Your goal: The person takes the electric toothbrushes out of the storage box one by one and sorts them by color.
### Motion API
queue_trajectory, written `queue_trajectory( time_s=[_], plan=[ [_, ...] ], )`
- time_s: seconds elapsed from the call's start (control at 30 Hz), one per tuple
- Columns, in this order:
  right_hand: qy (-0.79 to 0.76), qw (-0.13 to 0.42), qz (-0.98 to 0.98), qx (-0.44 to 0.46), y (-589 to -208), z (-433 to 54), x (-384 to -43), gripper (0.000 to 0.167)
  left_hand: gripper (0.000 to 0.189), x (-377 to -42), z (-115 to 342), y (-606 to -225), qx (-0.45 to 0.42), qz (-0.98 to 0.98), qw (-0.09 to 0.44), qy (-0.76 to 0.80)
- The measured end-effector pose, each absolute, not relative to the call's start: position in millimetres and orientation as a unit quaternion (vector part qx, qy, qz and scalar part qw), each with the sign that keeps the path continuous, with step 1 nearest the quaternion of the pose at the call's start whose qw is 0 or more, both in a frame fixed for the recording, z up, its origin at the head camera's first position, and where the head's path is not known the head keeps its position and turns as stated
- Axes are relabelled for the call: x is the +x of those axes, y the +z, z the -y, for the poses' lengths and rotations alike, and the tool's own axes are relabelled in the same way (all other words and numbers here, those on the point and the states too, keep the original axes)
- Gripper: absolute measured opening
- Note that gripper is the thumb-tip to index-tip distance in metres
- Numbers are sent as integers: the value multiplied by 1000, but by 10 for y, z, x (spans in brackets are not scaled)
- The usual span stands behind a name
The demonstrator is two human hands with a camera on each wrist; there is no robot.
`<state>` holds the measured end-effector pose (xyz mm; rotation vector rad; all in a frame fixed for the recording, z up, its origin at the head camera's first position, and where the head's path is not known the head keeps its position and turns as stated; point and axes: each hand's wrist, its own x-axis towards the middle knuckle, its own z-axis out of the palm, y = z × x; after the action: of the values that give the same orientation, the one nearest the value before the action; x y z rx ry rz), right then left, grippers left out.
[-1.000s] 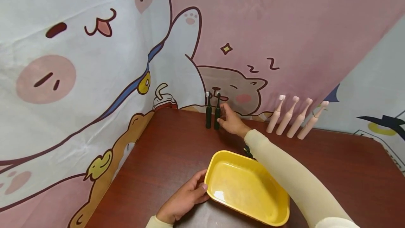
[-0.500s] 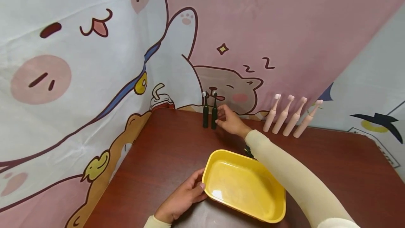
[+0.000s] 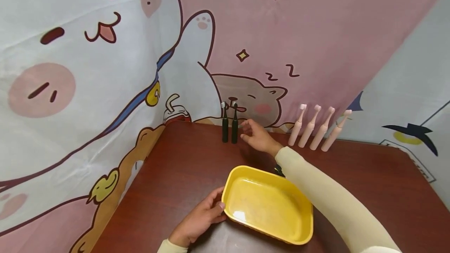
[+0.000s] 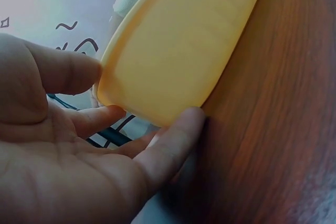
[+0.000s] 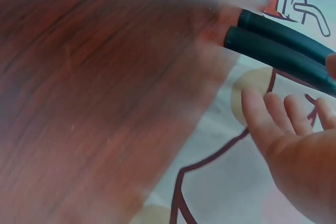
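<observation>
Two black electric toothbrushes stand upright side by side near the back wall, the left one (image 3: 225,128) and the right one (image 3: 234,129). Just right of them is my right hand (image 3: 260,138), its fingers relaxed and holding nothing. A small gap parts it from the nearer toothbrush; the right wrist view shows the dark handles (image 5: 278,56) past the fingers. At the near left corner of a yellow plastic tray (image 3: 267,204), my left hand (image 3: 202,218) grips the side. In the left wrist view, thumb and fingers touch the tray's wall (image 4: 173,51).
Several pink electric toothbrushes (image 3: 320,128) stand in a row at the back right. A small dark object (image 3: 279,170), mostly hidden by the right sleeve (image 3: 327,194), lies behind the tray. The brown wooden table (image 3: 168,167) meets a cartoon-printed cloth wall (image 3: 253,22).
My right hand has come away slightly to the right of the black toothbrush, widening the gap. The whole head view has shifted a little. The left hand stays at the tray.
</observation>
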<state>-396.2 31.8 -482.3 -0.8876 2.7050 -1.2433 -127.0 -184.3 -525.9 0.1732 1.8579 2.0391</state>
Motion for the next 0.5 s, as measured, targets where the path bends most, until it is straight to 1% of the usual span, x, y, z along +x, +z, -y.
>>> queue_trajectory(
  time_s=[0.17,0.3,0.4,0.5],
  plan=[
    [-377,0,-882,-282,-4743,-445,-3872,40,55,-1280,1873,-5287,57,-667,188,719],
    [-362,-15,-890,-277,-4661,-553,-3769,34,55,-1296,1919,-5247,62,-689,177,700],
    [-343,-20,-897,-278,-4572,-616,-3698,33,57,-1309,1973,-5158,63,-726,148,669],
    [-321,-24,-902,-287,-4487,-689,-3643,37,59,-1331,2027,-5048,53,-768,109,628]
  ],
)
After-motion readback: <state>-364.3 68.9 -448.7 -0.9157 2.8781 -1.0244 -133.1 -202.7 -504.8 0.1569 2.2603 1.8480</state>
